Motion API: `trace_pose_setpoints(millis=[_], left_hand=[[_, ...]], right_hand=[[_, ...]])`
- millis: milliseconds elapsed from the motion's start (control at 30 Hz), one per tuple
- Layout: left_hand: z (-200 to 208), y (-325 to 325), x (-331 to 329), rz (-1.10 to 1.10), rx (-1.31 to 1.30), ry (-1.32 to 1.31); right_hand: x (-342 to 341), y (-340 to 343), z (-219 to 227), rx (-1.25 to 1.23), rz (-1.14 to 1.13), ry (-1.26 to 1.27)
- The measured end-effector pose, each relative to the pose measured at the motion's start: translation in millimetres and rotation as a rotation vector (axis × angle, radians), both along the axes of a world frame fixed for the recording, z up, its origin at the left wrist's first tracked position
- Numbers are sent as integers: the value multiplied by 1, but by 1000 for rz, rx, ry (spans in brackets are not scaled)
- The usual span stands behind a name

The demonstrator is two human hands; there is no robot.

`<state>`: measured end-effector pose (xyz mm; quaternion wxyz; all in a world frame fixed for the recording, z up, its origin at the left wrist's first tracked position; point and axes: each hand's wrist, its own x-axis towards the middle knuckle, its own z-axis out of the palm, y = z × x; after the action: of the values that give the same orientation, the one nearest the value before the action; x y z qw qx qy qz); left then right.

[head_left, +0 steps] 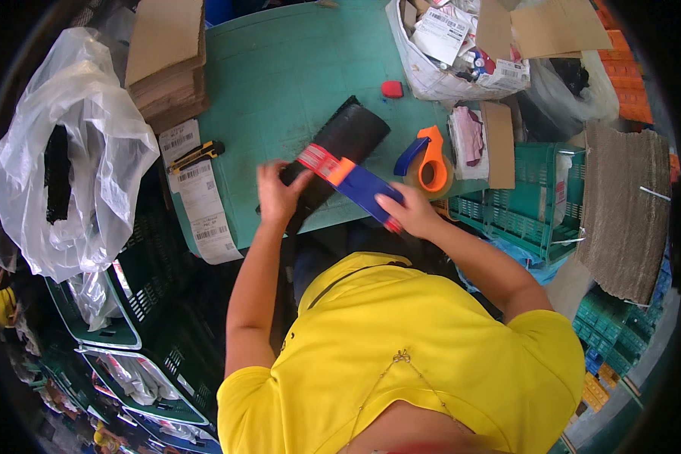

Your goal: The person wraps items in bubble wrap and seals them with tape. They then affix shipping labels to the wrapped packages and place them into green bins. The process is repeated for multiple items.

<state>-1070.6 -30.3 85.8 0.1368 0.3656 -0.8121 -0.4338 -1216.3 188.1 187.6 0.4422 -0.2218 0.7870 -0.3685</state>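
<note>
Yellow shirt fills lower centre; printed labels centre-left; black roll slants lower-left to upper-right, left grip holding it, right grip clutching blue tape dispenser!

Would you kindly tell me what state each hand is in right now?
Left hand: holding the black roll.
Right hand: closed on the blue tape dispenser with the orange tip.

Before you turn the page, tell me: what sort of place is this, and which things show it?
Probably a packing station, perhaps in a warehouse: the right hand holds a tape dispenser, labels lie on the table, and crates stand stacked at the left.
</note>
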Motion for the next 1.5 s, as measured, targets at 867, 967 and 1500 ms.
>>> trace_pose_setpoints(millis=[867,967,1500], left_hand=[[0,-88,14,-58,955,-202],[12,-97,13,-209,419,-500],[17,64,-52,-90,949,32]], right_hand=[[-28,-71,-57,64,641,722],[-52,-102,-51,-66,433,977],[-40,47,-77,444,-328,670]])
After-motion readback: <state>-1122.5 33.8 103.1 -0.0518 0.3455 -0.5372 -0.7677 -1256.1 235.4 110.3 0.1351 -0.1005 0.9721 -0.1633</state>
